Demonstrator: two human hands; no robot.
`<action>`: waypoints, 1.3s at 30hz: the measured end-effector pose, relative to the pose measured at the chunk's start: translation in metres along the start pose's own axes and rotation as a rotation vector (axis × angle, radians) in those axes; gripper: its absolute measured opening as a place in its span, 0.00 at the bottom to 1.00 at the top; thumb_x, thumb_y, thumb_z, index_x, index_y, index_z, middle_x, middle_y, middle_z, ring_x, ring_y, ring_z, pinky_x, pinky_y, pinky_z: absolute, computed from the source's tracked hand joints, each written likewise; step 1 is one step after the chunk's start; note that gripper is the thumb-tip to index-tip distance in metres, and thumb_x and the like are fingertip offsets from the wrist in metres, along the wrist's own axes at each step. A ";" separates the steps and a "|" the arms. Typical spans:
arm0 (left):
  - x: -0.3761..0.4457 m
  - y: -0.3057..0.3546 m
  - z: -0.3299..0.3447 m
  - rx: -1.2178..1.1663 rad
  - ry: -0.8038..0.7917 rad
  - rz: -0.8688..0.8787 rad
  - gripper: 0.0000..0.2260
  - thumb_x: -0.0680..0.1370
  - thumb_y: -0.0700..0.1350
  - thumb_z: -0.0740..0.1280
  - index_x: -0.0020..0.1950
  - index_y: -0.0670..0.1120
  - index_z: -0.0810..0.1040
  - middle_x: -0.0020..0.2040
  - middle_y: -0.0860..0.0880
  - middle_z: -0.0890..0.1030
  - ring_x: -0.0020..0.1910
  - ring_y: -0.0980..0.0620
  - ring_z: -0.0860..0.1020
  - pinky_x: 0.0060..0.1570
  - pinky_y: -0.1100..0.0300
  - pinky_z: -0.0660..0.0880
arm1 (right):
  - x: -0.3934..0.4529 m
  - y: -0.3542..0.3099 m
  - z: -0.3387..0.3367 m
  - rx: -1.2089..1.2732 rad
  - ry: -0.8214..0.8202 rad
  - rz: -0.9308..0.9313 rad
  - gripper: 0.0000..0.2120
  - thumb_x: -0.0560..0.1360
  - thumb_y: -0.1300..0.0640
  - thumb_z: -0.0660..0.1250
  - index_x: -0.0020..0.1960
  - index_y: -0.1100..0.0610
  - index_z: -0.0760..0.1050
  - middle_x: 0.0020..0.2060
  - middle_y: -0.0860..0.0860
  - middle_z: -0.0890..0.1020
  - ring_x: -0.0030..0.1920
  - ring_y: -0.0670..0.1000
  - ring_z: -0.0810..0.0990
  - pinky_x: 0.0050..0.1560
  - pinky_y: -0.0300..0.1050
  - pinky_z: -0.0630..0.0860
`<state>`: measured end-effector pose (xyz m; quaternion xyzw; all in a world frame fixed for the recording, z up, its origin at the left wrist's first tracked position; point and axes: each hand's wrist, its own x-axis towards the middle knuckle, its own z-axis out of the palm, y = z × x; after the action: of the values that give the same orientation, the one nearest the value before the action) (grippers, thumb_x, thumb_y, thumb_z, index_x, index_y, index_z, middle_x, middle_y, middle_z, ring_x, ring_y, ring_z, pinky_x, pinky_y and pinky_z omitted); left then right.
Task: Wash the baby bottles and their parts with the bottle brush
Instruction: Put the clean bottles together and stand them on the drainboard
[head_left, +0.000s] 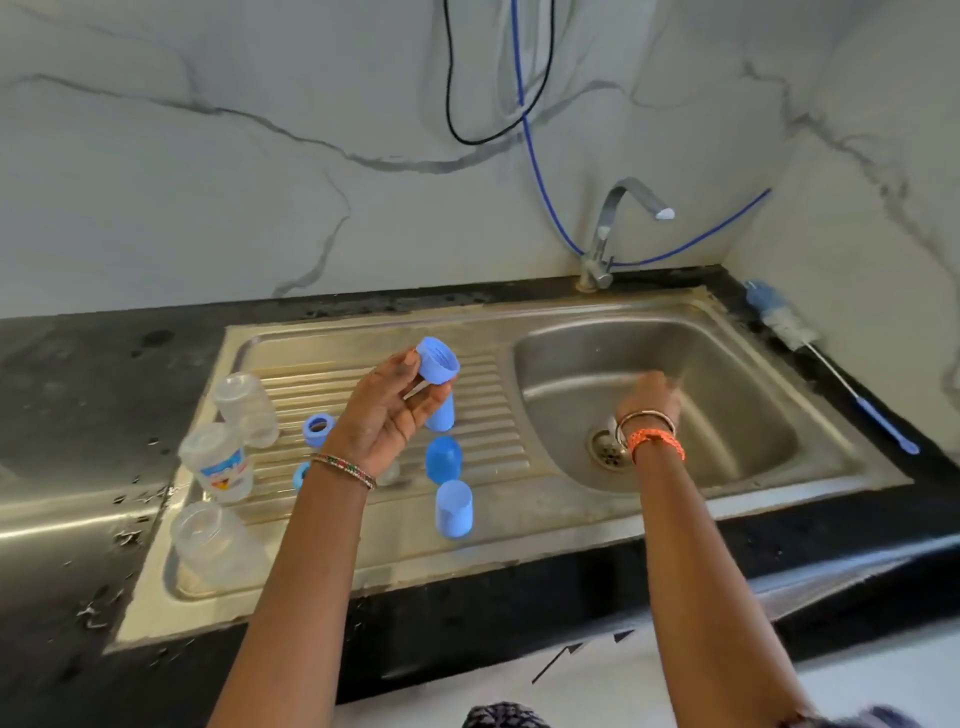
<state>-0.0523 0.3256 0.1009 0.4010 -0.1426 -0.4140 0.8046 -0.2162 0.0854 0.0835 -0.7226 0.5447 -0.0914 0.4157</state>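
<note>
The left hand (387, 410) is up over the ribbed draining board (488, 384) of the steel sink (727, 364). Its thumb and fingers curl around a light blue bottle cap (437, 360), with the open end tipped up and to the right.

The right hand (649, 389) is out over the sink bowl, just above the drain (605, 448). It is blurry, so I cannot tell if it is open or closed, or if it holds anything.

The bottle brush (826, 364) is far from both hands. It lies on the dark worktop (78, 374) along the right edge of the sink, with its fluffy end near the back right corner and its blue handle pointing to the front.

Under the left hand, on the draining board, stand more blue parts: a tall cap (440, 413), a round darker blue cap (443, 459) and another light blue cap (454, 508) nearest the front edge. A blue ring (318, 429) sits just left of the left wrist.

Three clear baby bottles are at the left edge of the draining board: one at the back (248, 405), one with a picture on it (221, 462) in the middle, and one (208, 540) at the front.

The tap (618, 223) stands at the back edge of the sink.
</note>
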 end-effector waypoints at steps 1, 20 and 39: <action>0.003 -0.002 0.005 0.041 0.013 -0.018 0.14 0.65 0.45 0.76 0.47 0.42 0.81 0.50 0.43 0.82 0.45 0.50 0.83 0.40 0.61 0.80 | 0.005 0.007 0.000 -0.115 0.026 0.005 0.08 0.68 0.66 0.70 0.47 0.66 0.80 0.46 0.63 0.81 0.44 0.56 0.82 0.47 0.48 0.79; 0.005 -0.023 0.037 -0.056 0.007 -0.150 0.09 0.81 0.40 0.59 0.48 0.39 0.78 0.45 0.41 0.84 0.44 0.47 0.84 0.48 0.57 0.80 | -0.085 -0.066 0.044 0.843 -0.084 -0.416 0.24 0.76 0.73 0.54 0.64 0.52 0.71 0.31 0.53 0.78 0.27 0.43 0.79 0.39 0.41 0.80; -0.041 0.012 0.018 -0.194 -0.037 -0.077 0.11 0.80 0.45 0.59 0.54 0.41 0.78 0.44 0.44 0.84 0.43 0.50 0.84 0.45 0.59 0.81 | -0.150 -0.102 0.068 0.157 0.251 -0.928 0.10 0.70 0.58 0.72 0.47 0.51 0.73 0.36 0.45 0.77 0.38 0.49 0.76 0.37 0.46 0.76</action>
<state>-0.0814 0.3522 0.1259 0.3186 -0.1011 -0.4637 0.8206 -0.1625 0.2553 0.1597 -0.8390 0.2024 -0.3944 0.3157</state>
